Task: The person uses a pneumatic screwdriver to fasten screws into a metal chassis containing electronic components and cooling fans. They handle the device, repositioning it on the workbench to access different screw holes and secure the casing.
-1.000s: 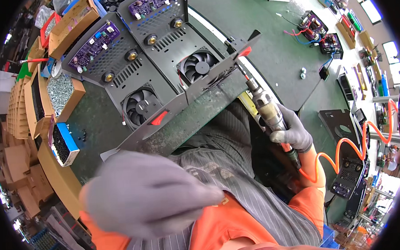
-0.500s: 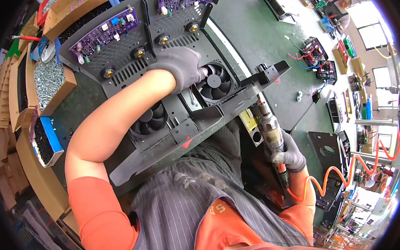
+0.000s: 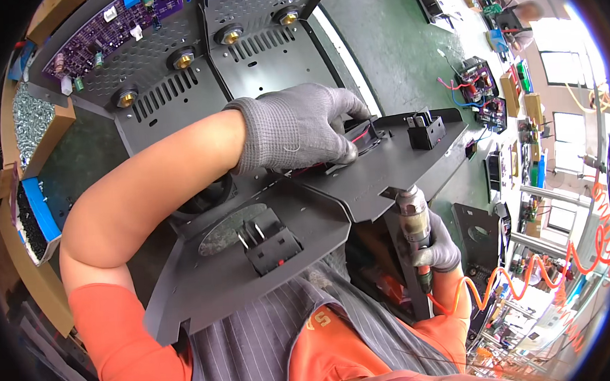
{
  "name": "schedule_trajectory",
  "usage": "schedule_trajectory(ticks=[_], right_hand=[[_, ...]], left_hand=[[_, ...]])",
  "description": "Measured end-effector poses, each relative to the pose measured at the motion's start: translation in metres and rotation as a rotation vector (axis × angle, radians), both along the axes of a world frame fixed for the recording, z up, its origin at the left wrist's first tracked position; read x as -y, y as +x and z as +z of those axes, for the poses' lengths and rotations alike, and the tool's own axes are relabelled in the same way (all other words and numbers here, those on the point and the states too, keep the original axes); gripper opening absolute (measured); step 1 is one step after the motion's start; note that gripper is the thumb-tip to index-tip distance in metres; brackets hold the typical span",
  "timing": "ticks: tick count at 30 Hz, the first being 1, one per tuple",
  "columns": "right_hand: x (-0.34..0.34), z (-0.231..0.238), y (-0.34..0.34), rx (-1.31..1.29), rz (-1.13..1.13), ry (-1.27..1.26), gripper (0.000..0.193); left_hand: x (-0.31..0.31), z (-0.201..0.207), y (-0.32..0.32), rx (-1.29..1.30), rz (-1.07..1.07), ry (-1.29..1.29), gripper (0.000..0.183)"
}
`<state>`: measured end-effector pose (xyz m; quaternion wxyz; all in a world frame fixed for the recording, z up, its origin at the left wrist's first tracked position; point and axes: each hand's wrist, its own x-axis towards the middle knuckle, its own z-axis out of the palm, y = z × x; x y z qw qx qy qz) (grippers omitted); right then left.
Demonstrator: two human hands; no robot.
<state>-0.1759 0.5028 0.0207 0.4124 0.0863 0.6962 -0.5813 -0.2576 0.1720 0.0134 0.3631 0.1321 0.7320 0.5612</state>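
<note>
Two dark grey sheet-metal casings (image 3: pixel 265 66) stand side by side in front of me, their near panels tipped toward my body. My left hand (image 3: pixel 299 126), in a grey glove, reaches over the right-hand near panel (image 3: pixel 385 163). Its fingers close round a black fan (image 3: pixel 365 137) with a red wire at that panel's inner side; most of the fan is hidden. Another fan (image 3: pixel 206 198) lies partly covered behind the left-hand panel (image 3: pixel 306 221). My gloved right hand (image 3: pixel 438 246) grips an air screwdriver (image 3: pixel 414 216) upright, its tip hidden under the right panel's edge.
A purple circuit board (image 3: pixel 108 39) is on the left casing's far wall. Cardboard boxes of screws (image 3: pixel 35 124) stand at the left. An orange coiled hose (image 3: pixel 506 273) runs from the screwdriver to the right. Wired modules (image 3: pixel 481 91) lie on the green table (image 3: pixel 394 57); a person sits beyond.
The casings have tilted and come nearer, their near panels now facing up. My left hand has moved right and toward me with the fan. The screwdriver has dropped slightly lower.
</note>
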Motion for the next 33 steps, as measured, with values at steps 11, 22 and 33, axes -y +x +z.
schedule_trajectory(ticks=[11,22,33], right_hand=[[-0.012,0.0,0.0,-0.004,0.078,0.092,0.101],[-0.008,-0.003,-0.007,-0.052,0.122,0.035,0.097],[-0.01,-0.012,-0.008,-0.203,0.175,-0.012,0.097]], left_hand=[[0.002,-0.001,-0.006,-0.105,-0.003,0.065,0.053],[-0.001,-0.004,-0.001,-0.212,-0.008,0.071,0.053],[-0.014,0.016,0.008,-0.189,0.03,-0.194,0.048]])
